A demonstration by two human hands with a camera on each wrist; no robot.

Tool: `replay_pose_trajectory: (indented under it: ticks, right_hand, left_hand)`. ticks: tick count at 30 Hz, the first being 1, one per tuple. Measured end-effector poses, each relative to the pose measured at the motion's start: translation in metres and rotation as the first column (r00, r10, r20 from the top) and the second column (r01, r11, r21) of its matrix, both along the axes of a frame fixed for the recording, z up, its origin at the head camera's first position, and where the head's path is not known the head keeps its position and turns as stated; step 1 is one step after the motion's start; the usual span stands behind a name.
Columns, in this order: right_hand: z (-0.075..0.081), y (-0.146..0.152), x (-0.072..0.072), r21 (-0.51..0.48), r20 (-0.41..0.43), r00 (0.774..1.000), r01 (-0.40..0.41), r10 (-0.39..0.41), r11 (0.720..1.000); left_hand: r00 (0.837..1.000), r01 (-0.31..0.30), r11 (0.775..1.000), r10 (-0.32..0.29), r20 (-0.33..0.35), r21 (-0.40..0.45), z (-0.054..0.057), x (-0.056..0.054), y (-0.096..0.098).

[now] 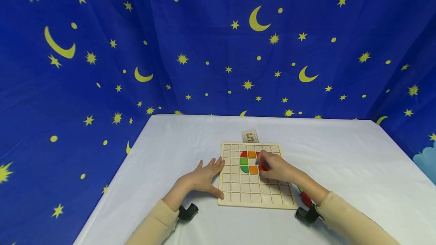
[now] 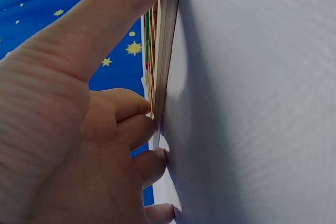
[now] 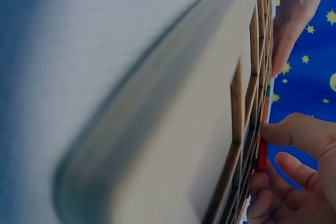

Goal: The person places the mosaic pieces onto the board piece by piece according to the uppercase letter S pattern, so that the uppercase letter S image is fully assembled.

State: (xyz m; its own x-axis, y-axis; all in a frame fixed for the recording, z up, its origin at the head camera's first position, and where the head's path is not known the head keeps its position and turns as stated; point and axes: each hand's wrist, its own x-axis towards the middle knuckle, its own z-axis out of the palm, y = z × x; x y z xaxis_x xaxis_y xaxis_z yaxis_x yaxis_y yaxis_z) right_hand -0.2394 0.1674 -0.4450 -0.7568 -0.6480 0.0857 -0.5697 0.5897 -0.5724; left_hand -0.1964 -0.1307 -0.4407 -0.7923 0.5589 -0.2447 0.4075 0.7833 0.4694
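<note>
A square wooden grid board (image 1: 238,197) lies on the white-covered table. Set in its cells are an orange square (image 1: 251,154), a light green square (image 1: 243,161), a darker green rounded piece (image 1: 244,169), a second orange square (image 1: 253,169) and red pieces. My left hand (image 1: 203,179) rests with spread fingers along the board's left edge, its thumb near the front corner. Over the colored shape, my right hand (image 1: 276,166) has its fingers curled, pinching a red piece (image 3: 262,156) at the board's surface between thumb and fingers. The hand partly covers the cells beneath it.
Behind the board lies a small card (image 1: 250,136) printed with an S-shaped pattern on a grid. Loose red pieces (image 1: 306,199) and a green one lie right of the board, partly under the right forearm. A blue star-and-moon curtain (image 1: 218,48) hangs beyond the table.
</note>
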Motion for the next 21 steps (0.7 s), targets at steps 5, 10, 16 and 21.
replay_pose_trajectory:
  ticks: [5, 10, 16, 21]
  right_hand:
    - [-0.0002, -0.0016, 0.0008, 0.01, -0.004, 1.0, 0.002, -0.002, 1.0]
    - [0.0002, -0.002, 0.0015, 0.011, -0.003, 1.0, 0.0, 0.0, 1.0]
    - [0.001, -0.0023, 0.0024, 0.001, 0.001, 1.0, -0.003, 0.003, 1.0]
    - [0.0074, 0.0003, 0.0019, -0.011, 0.016, 1.0, -0.003, 0.003, 1.0]
  left_hand:
    - [1.0, 0.002, 1.0, -0.002, -0.004, 0.003, -0.0005, 0.0, -0.0003]
    - [1.0, 0.006, 1.0, -0.006, -0.008, -0.001, -0.0003, -0.0002, -0.0005]
    - [1.0, 0.005, 1.0, -0.005, -0.009, -0.005, -0.0004, -0.0005, -0.0007]
    - [1.0, 0.001, 1.0, -0.001, -0.006, -0.001, -0.0012, -0.0003, -0.0005]
